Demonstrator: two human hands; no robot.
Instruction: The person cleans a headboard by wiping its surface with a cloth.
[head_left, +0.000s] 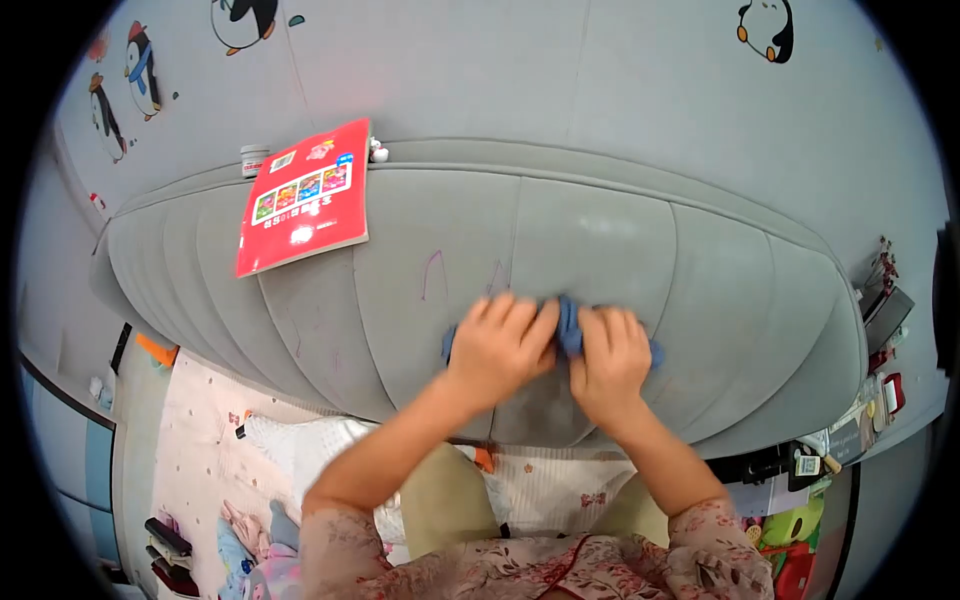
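Note:
A blue cloth [569, 326] is bunched against the grey padded headboard [600, 230], its ends showing beyond both hands. My left hand [500, 345] is closed on its left part, with fingers curled over it. Close beside it, my right hand [612, 360] grips the right part. Purple scribbled lines [433, 275] mark the grey fabric above and left of my left hand. Below the hands the fabric has a darker patch [535, 415].
A red book [310, 200] leans over the headboard's top edge at the left, beside a small white jar [254, 160]. Clothes [260, 550] lie on the pink patterned sheet [200, 430]. Assorted items [800, 520] stand at the lower right.

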